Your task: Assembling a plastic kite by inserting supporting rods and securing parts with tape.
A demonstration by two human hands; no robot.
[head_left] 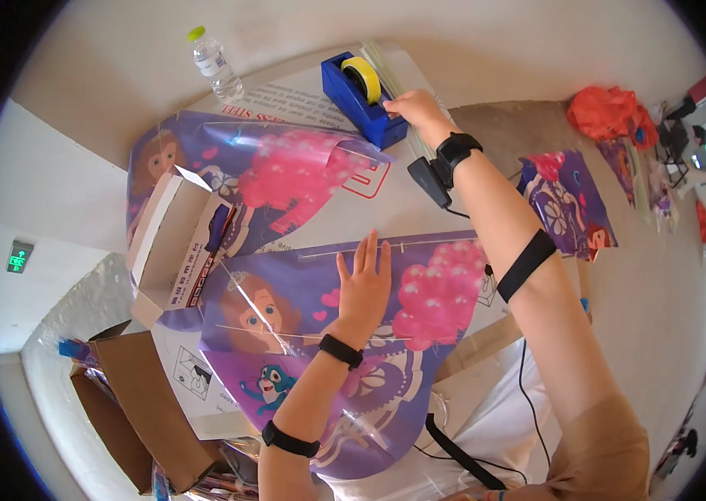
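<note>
My left hand (363,288) lies flat with fingers spread on a purple printed sheet (320,311) showing a cartoon princess and pink balloons. Thin pale rods cross this sheet, much like a kite. At the far side, my right hand (421,114) is pinched at the front end of a blue tape dispenser (384,125). A yellow roll of tape (360,79) sits in the dispenser; the strip at my fingertips is too small to see clearly. Beyond my left hand, a second purple sheet (286,179) of the same print is spread out, its right end reaching the dispenser.
An open white carton (165,238) rests on the sheets at left. Below it stands a brown cardboard box (148,401) with packets. A water bottle (217,67) is at the back. To the right are another purple printed piece (566,200) and a red plastic bag (607,119).
</note>
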